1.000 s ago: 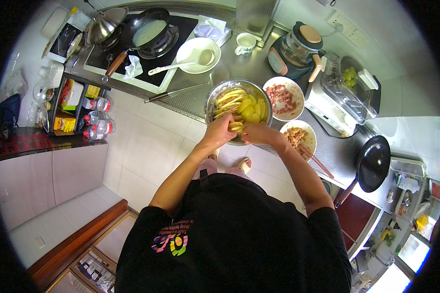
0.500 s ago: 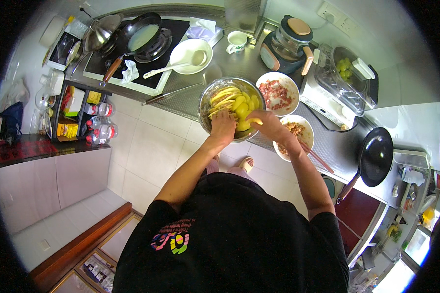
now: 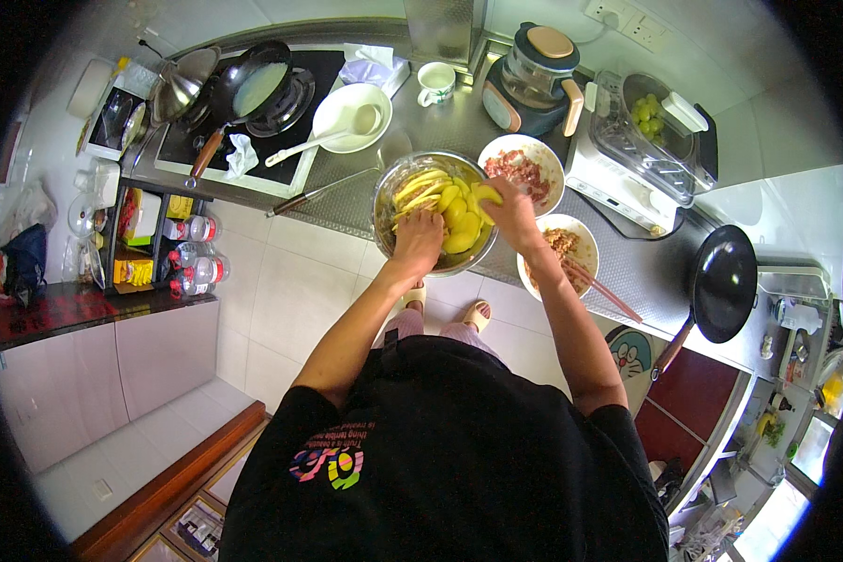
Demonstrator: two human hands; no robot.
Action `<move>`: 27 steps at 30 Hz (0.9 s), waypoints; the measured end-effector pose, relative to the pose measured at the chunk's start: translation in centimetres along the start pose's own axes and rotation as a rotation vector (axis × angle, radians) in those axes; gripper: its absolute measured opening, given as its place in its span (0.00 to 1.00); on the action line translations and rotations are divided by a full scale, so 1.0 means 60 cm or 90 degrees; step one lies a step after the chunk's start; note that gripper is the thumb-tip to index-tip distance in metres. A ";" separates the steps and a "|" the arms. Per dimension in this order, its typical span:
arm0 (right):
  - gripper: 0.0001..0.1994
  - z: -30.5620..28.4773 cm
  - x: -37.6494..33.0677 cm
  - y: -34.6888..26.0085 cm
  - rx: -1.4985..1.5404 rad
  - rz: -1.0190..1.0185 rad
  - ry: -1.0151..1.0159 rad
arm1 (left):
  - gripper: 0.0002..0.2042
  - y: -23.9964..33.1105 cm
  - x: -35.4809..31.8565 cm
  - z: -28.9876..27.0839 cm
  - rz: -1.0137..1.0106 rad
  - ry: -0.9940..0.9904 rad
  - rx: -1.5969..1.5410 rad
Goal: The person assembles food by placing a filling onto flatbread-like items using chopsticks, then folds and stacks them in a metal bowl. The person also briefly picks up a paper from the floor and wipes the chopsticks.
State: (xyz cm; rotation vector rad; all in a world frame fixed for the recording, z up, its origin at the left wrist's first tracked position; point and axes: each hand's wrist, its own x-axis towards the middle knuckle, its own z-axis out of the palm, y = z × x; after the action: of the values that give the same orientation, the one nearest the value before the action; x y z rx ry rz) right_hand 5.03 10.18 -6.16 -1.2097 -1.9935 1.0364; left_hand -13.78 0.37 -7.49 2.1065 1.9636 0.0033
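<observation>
A metal bowl (image 3: pixel 381 234) at the counter's front edge holds several pale yellow slices (image 3: pixel 461 218), likely potato, with filled-looking ones stacked at the left. My left hand (image 3: pixel 419 241) reaches over the near left rim, its bent fingers lying on the slices; their tips are partly hidden. Over the right rim, my right hand (image 3: pixel 513 217) pinches one yellow slice (image 3: pixel 487 193) between thumb and fingers. Right beside it stands a white bowl of chopped reddish meat (image 3: pixel 523 174). Nearer, below my right wrist, another white bowl holds a brown minced mixture (image 3: pixel 564 242), with chopsticks (image 3: pixel 611 295) across its rim.
On the left stove sits a pan (image 3: pixel 258 89); beside it is a white bowl with a ladle (image 3: pixel 358 122). A mug (image 3: pixel 436 84), kettle (image 3: pixel 539 80) and white steamer (image 3: pixel 623 178) line the back. A black wok (image 3: pixel 724 284) lies at right.
My right hand has moved slightly up with the yellow slice, now above the bowl's right rim. The left hand stays on the slices. The whole view has shifted a little.
</observation>
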 end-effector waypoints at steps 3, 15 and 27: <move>0.14 0.053 0.014 0.007 -0.131 -0.028 -0.124 | 0.21 -0.002 -0.007 -0.002 0.006 0.036 -0.029; 0.12 0.097 0.070 0.000 -0.410 -0.155 -0.134 | 0.10 -0.002 0.000 0.020 0.156 -0.084 -0.308; 0.13 0.125 0.015 0.007 -0.674 -0.098 -0.233 | 0.15 0.017 -0.001 0.052 0.023 -0.239 -0.339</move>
State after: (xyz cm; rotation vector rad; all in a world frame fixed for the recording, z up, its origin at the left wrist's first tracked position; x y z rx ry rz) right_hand -1.08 8.75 -10.41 -1.3519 -3.0191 0.0362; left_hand -12.25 -0.32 -10.31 1.6538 1.4989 0.1163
